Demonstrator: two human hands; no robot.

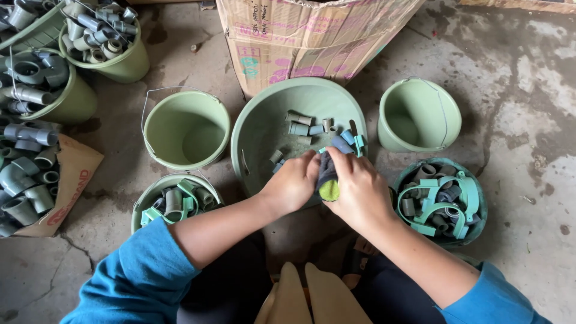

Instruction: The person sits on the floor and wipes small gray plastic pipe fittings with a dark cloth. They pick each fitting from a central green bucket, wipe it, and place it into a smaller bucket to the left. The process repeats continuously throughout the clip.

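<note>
Over the basin (252, 129), the left hand (294, 183) and right hand (360, 189) together clasp a grey fitting (327, 174) between them, apparently mid-sorting; next it likely needs a matching bucket (186, 129).

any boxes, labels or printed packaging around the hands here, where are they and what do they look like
Cardboard box: top centre, standing behind the big green basin; tan, creased, with pink and teal print on its front.
Flattened cardboard piece: left edge, lying on the concrete floor under grey pipe fittings; brown with red lettering.
No screens or signs show.
The left hand and right hand hold a grey fitting over the basin.
</note>
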